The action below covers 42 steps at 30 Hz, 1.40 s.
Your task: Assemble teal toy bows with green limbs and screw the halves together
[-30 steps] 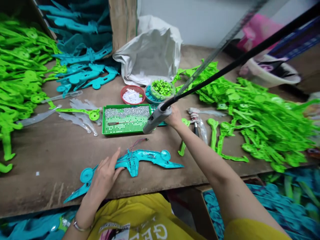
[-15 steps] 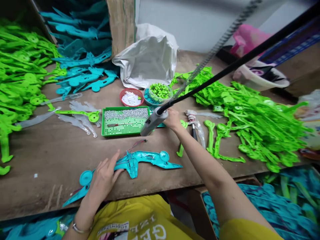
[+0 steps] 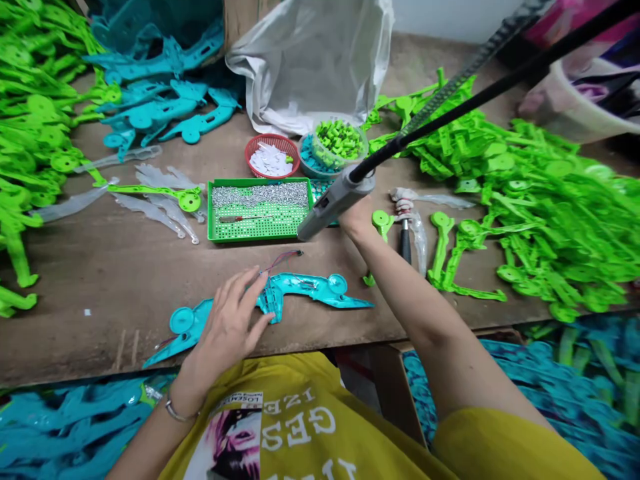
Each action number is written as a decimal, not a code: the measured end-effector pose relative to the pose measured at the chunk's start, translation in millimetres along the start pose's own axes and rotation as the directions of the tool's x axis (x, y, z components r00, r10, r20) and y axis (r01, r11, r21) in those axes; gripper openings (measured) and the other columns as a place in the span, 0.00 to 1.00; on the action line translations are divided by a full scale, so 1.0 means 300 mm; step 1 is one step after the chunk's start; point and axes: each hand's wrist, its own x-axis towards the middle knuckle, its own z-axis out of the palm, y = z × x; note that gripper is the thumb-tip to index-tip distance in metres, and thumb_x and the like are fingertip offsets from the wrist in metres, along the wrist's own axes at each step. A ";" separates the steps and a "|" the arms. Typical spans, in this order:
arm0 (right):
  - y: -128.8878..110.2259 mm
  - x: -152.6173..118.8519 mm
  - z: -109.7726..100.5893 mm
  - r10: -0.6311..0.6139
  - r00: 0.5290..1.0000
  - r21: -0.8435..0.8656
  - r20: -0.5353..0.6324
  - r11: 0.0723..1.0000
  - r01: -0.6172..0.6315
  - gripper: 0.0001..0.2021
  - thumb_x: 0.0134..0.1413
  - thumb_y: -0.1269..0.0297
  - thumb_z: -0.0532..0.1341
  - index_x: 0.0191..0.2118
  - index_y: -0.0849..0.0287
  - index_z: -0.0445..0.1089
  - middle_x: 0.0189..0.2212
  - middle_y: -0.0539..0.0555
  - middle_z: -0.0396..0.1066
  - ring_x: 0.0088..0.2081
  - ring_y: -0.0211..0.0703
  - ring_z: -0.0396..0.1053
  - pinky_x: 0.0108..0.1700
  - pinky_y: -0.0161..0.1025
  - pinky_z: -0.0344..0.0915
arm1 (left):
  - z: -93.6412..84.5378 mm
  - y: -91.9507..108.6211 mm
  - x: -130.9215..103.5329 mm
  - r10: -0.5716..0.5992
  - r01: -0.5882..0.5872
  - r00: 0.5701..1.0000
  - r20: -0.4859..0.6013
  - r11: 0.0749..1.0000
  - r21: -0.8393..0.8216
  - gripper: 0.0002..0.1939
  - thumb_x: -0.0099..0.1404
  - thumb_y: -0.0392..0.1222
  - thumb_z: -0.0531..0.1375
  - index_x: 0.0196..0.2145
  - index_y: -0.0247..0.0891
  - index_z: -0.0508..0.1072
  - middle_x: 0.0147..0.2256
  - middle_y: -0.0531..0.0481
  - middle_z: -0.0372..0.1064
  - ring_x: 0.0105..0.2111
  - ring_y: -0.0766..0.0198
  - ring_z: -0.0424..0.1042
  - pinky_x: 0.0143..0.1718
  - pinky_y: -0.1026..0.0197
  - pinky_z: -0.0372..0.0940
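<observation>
My left hand (image 3: 235,317) lies over a turquoise bow-shaped plastic part (image 3: 313,288), fingers stretched out and thumb apart. The part's hollow side faces up. Thin wires (image 3: 283,258) with a small dark end stick out above its middle. My right hand (image 3: 357,215) reaches to small turquoise pieces (image 3: 324,191) beside the green tray. Its fingers are hidden behind a grey cylindrical tool head (image 3: 330,203) on a black cord with a spring, so any hold is out of sight. In the green tray (image 3: 260,238) are many small silvery screws (image 3: 260,195) and a screwdriver (image 3: 240,219).
Bright green plastic parts pile up at left (image 3: 35,100) and right (image 3: 555,213). A red basket (image 3: 273,175) holds white pieces; a clear bowl (image 3: 340,140) holds green ones. A hammer (image 3: 405,233) lies right of my forearm. A white sack (image 3: 310,67) stands behind.
My left hand has slid right along the turquoise part toward its middle. My right hand stays behind the grey tool head. The view has tilted down.
</observation>
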 end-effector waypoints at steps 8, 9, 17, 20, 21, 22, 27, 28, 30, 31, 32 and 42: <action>-0.109 -0.131 -0.144 0.115 0.993 0.064 0.020 0.991 -0.116 0.08 0.51 0.70 0.59 0.32 0.61 0.76 0.31 0.60 0.77 0.35 0.50 0.73 0.44 0.46 0.68 | 0.129 0.082 0.190 0.275 -0.268 0.961 -0.001 0.938 0.218 0.14 0.69 0.31 0.54 0.50 0.36 0.73 0.52 0.38 0.71 0.56 0.50 0.67 0.57 0.43 0.63; -0.125 -0.171 -0.178 0.126 0.992 0.102 0.010 0.987 -0.126 0.08 0.52 0.70 0.59 0.33 0.61 0.77 0.31 0.59 0.77 0.34 0.48 0.73 0.43 0.45 0.69 | 0.141 0.081 0.206 0.279 -0.274 0.960 0.014 0.932 0.237 0.12 0.69 0.31 0.54 0.47 0.36 0.74 0.50 0.39 0.72 0.56 0.50 0.67 0.58 0.41 0.61; -0.307 -0.527 -0.309 0.223 0.974 0.526 0.032 0.825 -0.206 0.05 0.53 0.67 0.63 0.33 0.56 0.77 0.30 0.53 0.77 0.31 0.41 0.74 0.33 0.38 0.72 | 0.185 0.077 0.208 0.299 -0.284 0.952 -0.062 0.941 0.185 0.11 0.71 0.34 0.54 0.34 0.37 0.75 0.35 0.48 0.75 0.49 0.55 0.72 0.64 0.33 0.50; -0.360 -0.582 -0.290 0.273 0.960 0.580 0.061 0.773 -0.257 0.04 0.54 0.67 0.63 0.32 0.54 0.78 0.31 0.52 0.77 0.32 0.41 0.75 0.33 0.39 0.73 | 0.191 0.080 0.169 0.302 -0.288 0.948 -0.102 0.949 0.131 0.10 0.71 0.33 0.54 0.37 0.39 0.76 0.38 0.49 0.77 0.50 0.57 0.72 0.65 0.35 0.48; -0.372 -0.591 -0.282 0.290 0.955 0.580 0.065 0.767 -0.273 0.04 0.54 0.67 0.63 0.32 0.54 0.78 0.31 0.52 0.78 0.32 0.42 0.75 0.34 0.40 0.74 | 0.191 0.082 0.155 0.291 -0.279 0.951 -0.100 0.953 0.118 0.10 0.70 0.33 0.55 0.37 0.39 0.76 0.40 0.48 0.77 0.51 0.57 0.72 0.65 0.35 0.49; -0.380 -0.598 -0.275 0.304 0.950 0.576 0.067 0.766 -0.286 0.04 0.54 0.67 0.64 0.32 0.54 0.78 0.31 0.52 0.78 0.33 0.42 0.76 0.36 0.41 0.74 | 0.189 0.083 0.140 0.269 -0.259 0.959 -0.087 0.960 0.107 0.09 0.70 0.33 0.56 0.38 0.39 0.76 0.44 0.47 0.77 0.53 0.56 0.71 0.65 0.36 0.49; -0.404 -0.625 -0.240 0.309 0.950 0.496 0.041 0.819 -0.288 0.04 0.54 0.67 0.64 0.32 0.54 0.77 0.31 0.52 0.80 0.33 0.45 0.76 0.42 0.46 0.73 | 0.166 0.079 0.085 0.068 -0.074 0.994 0.086 0.995 0.066 0.17 0.65 0.42 0.63 0.51 0.37 0.73 0.66 0.31 0.53 0.67 0.37 0.51 0.63 0.31 0.50; -0.408 -0.630 -0.234 0.294 0.956 0.478 0.023 0.836 -0.269 0.04 0.54 0.68 0.64 0.32 0.54 0.77 0.31 0.52 0.80 0.33 0.45 0.76 0.43 0.47 0.72 | 0.162 0.074 0.080 0.045 -0.051 0.993 0.109 0.997 0.058 0.20 0.63 0.43 0.64 0.53 0.37 0.72 0.67 0.29 0.49 0.68 0.35 0.48 0.62 0.29 0.50; -0.419 -0.640 -0.223 0.258 0.966 0.439 -0.019 0.870 -0.224 0.05 0.55 0.68 0.63 0.31 0.53 0.76 0.31 0.52 0.80 0.34 0.46 0.76 0.44 0.47 0.72 | 0.161 0.064 0.073 0.027 -0.033 0.990 0.140 0.999 0.041 0.22 0.63 0.42 0.64 0.55 0.38 0.71 0.68 0.29 0.47 0.68 0.34 0.47 0.62 0.30 0.52; -0.425 -0.643 -0.219 0.241 0.970 0.416 -0.040 0.887 -0.203 0.05 0.56 0.68 0.62 0.32 0.53 0.76 0.31 0.52 0.80 0.33 0.46 0.76 0.43 0.47 0.72 | 0.164 0.060 0.071 0.026 -0.032 0.988 0.152 0.999 0.035 0.22 0.63 0.41 0.64 0.55 0.38 0.71 0.68 0.29 0.47 0.67 0.35 0.49 0.61 0.31 0.53; -0.431 -0.645 -0.215 0.222 0.973 0.388 -0.059 0.903 -0.183 0.06 0.56 0.69 0.62 0.32 0.53 0.76 0.31 0.52 0.80 0.33 0.46 0.76 0.42 0.47 0.72 | 0.167 0.057 0.070 0.029 -0.034 0.987 0.159 0.999 0.031 0.22 0.63 0.40 0.63 0.55 0.38 0.71 0.68 0.29 0.48 0.67 0.37 0.51 0.61 0.33 0.54; -0.461 -0.663 -0.188 0.120 0.985 0.157 -0.128 0.983 -0.099 0.08 0.56 0.71 0.60 0.36 0.54 0.77 0.31 0.56 0.77 0.34 0.48 0.73 0.40 0.46 0.71 | 0.209 0.055 0.059 0.006 -0.011 0.997 0.073 0.998 0.063 0.20 0.64 0.35 0.59 0.54 0.42 0.72 0.65 0.36 0.58 0.59 0.45 0.64 0.59 0.40 0.58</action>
